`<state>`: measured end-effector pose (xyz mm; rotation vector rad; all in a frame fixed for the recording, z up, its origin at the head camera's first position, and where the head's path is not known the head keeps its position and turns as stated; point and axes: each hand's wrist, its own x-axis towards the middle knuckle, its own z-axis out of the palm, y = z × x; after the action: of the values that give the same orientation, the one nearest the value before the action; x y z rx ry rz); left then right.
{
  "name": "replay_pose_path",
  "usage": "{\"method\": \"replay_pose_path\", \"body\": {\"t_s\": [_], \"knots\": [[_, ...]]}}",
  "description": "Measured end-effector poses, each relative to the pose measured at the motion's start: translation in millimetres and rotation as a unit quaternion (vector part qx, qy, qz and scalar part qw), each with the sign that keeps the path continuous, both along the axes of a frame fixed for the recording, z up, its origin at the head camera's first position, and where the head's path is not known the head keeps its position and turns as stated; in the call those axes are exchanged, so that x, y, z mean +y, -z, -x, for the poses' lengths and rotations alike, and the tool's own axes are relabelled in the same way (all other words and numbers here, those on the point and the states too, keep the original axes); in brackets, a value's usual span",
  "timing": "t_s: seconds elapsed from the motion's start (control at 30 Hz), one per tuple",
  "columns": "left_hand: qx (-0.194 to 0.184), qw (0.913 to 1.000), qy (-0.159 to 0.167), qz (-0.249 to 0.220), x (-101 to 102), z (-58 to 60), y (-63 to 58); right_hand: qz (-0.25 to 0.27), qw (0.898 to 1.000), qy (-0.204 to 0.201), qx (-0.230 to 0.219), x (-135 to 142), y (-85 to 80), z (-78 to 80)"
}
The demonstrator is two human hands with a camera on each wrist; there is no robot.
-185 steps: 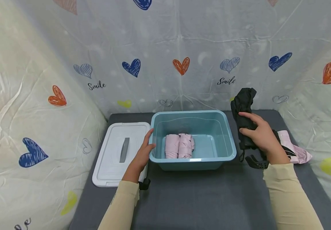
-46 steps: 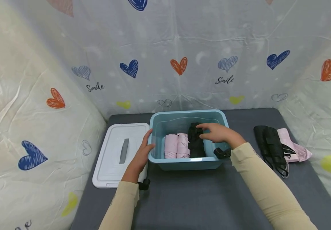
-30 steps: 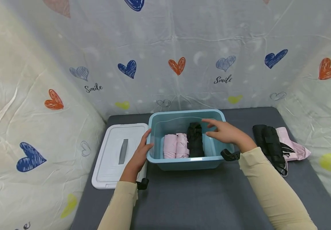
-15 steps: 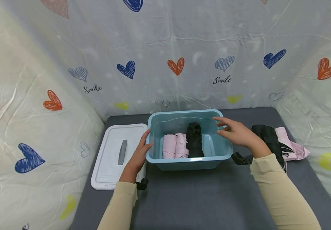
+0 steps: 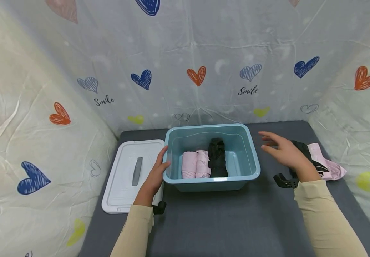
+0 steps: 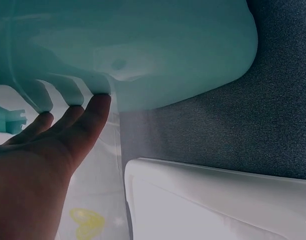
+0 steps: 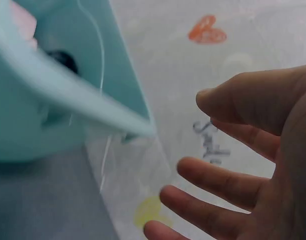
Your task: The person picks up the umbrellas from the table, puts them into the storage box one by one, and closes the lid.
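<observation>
A light-blue tub (image 5: 211, 179) stands in the middle of the table. My left hand (image 5: 156, 175) rests against its left side, and in the left wrist view the straight fingertips (image 6: 100, 102) touch the outer wall under the rim. Inside lie two rolled pink bundles (image 5: 189, 165) and, to their right, a black folded umbrella (image 5: 217, 157). My right hand (image 5: 285, 151) holds nothing; its fingers are spread in the air right of the tub. Partly hidden behind that hand are a black bundle (image 5: 300, 147) and a pink one with black markings (image 5: 330, 167).
A white lid (image 5: 120, 175) with a grey handle (image 5: 137, 171) lies flat left of the tub, beneath my left forearm. Dark grey cloth (image 5: 229, 221) covers the table. Heart-printed sheets (image 5: 172, 43) hang at the back and on both sides.
My right hand brought the black folded umbrella from the right into the tub, let go beside the pink bundles, then moved back right. The left hand stayed at the tub's side.
</observation>
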<state>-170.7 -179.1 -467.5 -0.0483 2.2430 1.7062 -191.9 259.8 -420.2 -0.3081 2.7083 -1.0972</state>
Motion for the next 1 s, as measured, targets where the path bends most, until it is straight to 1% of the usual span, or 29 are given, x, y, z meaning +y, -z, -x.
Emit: {"method": "replay_pose_path", "body": {"t_s": [0.2, 0.3, 0.47, 0.6, 0.8, 1.0], "knots": [[0.002, 1.0, 0.0, -0.002, -1, -0.4, 1.2, -0.035, 0.999, 0.042, -0.007, 20, 11.3, -3.0], [0.005, 1.0, 0.002, -0.002, -2, 0.0, 1.9, -0.048, 0.998, 0.05, -0.005, 29, 18.4, -2.7], [0.008, 1.0, 0.002, -0.003, -3, 0.8, 3.1, -0.068, 0.996, 0.055, 0.017, 45, 31.1, -0.7], [0.01, 0.9999, 0.002, -0.005, -2, 0.9, 3.7, -0.084, 0.994, 0.068, 0.025, 59, 43.1, -0.7], [0.011, 0.9999, 0.003, -0.009, -3, 1.1, 4.2, -0.119, 0.988, 0.095, 0.031, 76, 61.9, -3.4], [0.018, 0.9997, 0.007, -0.011, -3, 0.8, 4.7, -0.14, 0.984, 0.112, 0.026, 89, 75.1, -5.8]]}}
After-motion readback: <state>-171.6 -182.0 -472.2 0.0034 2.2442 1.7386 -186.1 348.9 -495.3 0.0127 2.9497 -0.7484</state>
